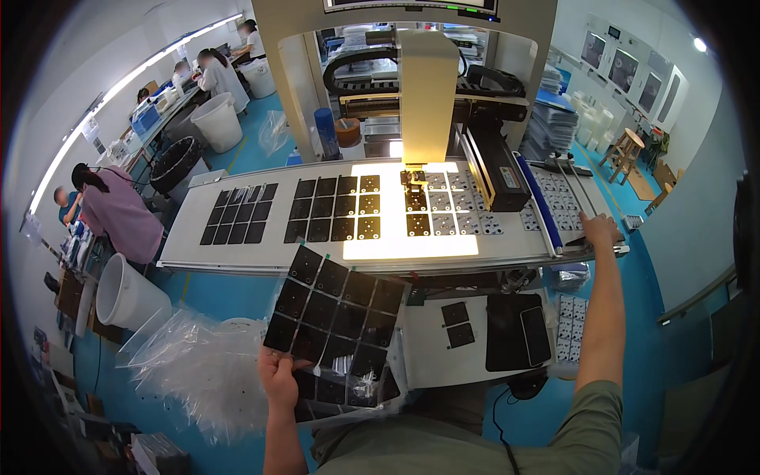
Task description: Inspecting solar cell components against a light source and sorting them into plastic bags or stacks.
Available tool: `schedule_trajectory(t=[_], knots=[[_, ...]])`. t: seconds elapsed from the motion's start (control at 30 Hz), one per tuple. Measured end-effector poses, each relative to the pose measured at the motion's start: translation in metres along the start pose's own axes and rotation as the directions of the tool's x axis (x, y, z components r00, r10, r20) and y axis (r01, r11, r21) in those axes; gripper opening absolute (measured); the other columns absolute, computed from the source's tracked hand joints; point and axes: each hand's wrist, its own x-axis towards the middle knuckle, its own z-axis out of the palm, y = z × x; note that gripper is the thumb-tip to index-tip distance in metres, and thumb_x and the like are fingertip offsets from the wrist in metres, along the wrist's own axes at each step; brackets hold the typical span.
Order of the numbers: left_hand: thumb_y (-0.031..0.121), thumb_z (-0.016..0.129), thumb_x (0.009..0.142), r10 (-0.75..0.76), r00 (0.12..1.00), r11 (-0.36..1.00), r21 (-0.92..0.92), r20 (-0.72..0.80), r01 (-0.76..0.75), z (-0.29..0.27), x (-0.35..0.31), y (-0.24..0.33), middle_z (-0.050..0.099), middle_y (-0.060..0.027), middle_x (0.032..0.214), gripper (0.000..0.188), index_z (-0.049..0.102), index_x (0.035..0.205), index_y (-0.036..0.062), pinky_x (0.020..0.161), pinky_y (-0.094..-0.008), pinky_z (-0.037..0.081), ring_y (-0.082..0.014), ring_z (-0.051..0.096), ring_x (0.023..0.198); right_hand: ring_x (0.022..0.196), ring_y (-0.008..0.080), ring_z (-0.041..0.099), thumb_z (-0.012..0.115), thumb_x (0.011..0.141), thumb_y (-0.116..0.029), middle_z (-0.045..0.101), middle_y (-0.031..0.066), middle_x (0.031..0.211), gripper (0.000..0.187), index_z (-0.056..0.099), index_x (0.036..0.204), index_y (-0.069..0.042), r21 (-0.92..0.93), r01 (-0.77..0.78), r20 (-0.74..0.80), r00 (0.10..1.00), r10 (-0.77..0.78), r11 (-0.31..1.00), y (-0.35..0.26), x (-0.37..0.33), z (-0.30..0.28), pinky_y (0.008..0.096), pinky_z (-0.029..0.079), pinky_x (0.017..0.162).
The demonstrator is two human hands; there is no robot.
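My left hand [279,372] grips the lower left corner of a black sheet [336,309] made of square tiles, tilted up above a small white worktable [431,356]. More black tiled sheets lie under it by my lap. My right hand [599,230] reaches far out and rests on the right end of the long white machine bed [269,255], next to a blue rail [540,207]. Black tile panels [240,214] and clear ones [459,207] lie in rows on the bed under a lit beige machine head [427,95].
A black pad with a phone [518,331] and two loose black tiles [457,324] lie on the worktable. Clear plastic bags [198,364] and white buckets [127,297] stand at left. Several people work at benches [119,210] along the left wall. A wooden stool [625,150] stands far right.
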Motion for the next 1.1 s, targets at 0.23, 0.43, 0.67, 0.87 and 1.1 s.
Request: schedule_trajectory(t=[0.23, 0.43, 0.67, 0.87, 1.1], knots=[[-0.006, 0.043, 0.098, -0.053, 0.998, 0.998, 0.044, -0.039, 0.055, 0.005, -0.001, 0.000, 0.069, -0.0117, 0.120, 0.039, 0.056, 0.134, 0.0005, 0.080, -0.0387, 0.065, -0.0208, 0.071, 0.100, 0.134, 0.0365, 0.058, 0.051, 0.097, -0.074, 0.063, 0.0206, 0.141, 0.084, 0.064, 0.137, -0.001, 0.034, 0.060, -0.040, 0.997, -0.059, 0.998, 0.001, -0.002, 0.004, 0.0507, 0.047, 0.110], [-0.007, 0.043, 0.098, -0.041, 0.999, 0.998, 0.048, 0.003, 0.041, 0.009, -0.002, 0.007, 0.069, -0.0136, 0.125, 0.040, 0.055, 0.135, 0.0009, 0.080, -0.0393, 0.065, -0.0222, 0.072, 0.102, 0.135, 0.0365, 0.058, 0.052, 0.097, -0.073, 0.062, 0.0205, 0.142, 0.083, 0.064, 0.137, -0.001, 0.034, 0.052, -0.048, 0.998, -0.050, 0.998, 0.001, 0.002, 0.007, 0.0510, 0.047, 0.110], [-0.007, 0.043, 0.098, -0.029, 0.999, 0.998, 0.050, 0.022, 0.028, 0.008, -0.001, 0.007, 0.069, -0.0135, 0.127, 0.042, 0.053, 0.138, 0.0011, 0.081, -0.0386, 0.065, -0.0227, 0.072, 0.107, 0.135, 0.0362, 0.057, 0.052, 0.097, -0.074, 0.062, 0.0202, 0.143, 0.083, 0.064, 0.137, -0.002, 0.002, 0.000, -0.080, 0.997, 0.000, 1.000, 0.001, 0.002, 0.007, 0.0513, 0.047, 0.110], [-0.007, 0.043, 0.098, -0.027, 1.000, 0.998, 0.056, 0.016, 0.026, 0.009, -0.002, 0.009, 0.068, -0.0133, 0.131, 0.042, 0.054, 0.138, 0.0010, 0.080, -0.0377, 0.065, -0.0220, 0.071, 0.108, 0.134, 0.0361, 0.058, 0.052, 0.097, -0.074, 0.062, 0.0200, 0.142, 0.083, 0.064, 0.137, -0.002, 0.003, 0.002, -0.088, 0.996, -0.002, 1.000, 0.001, 0.001, 0.008, 0.0510, 0.047, 0.109], [-0.007, 0.044, 0.098, 0.002, 1.000, 1.000, 0.027, -0.024, -0.001, 0.012, -0.002, 0.012, 0.068, -0.0131, 0.131, 0.041, 0.055, 0.137, 0.0010, 0.080, -0.0376, 0.065, -0.0217, 0.071, 0.109, 0.134, 0.0364, 0.058, 0.053, 0.096, -0.075, 0.063, 0.0202, 0.141, 0.084, 0.065, 0.136, -0.002, 0.004, -0.003, -0.097, 0.995, 0.003, 1.000, 0.002, 0.003, 0.009, 0.0512, 0.046, 0.110]])
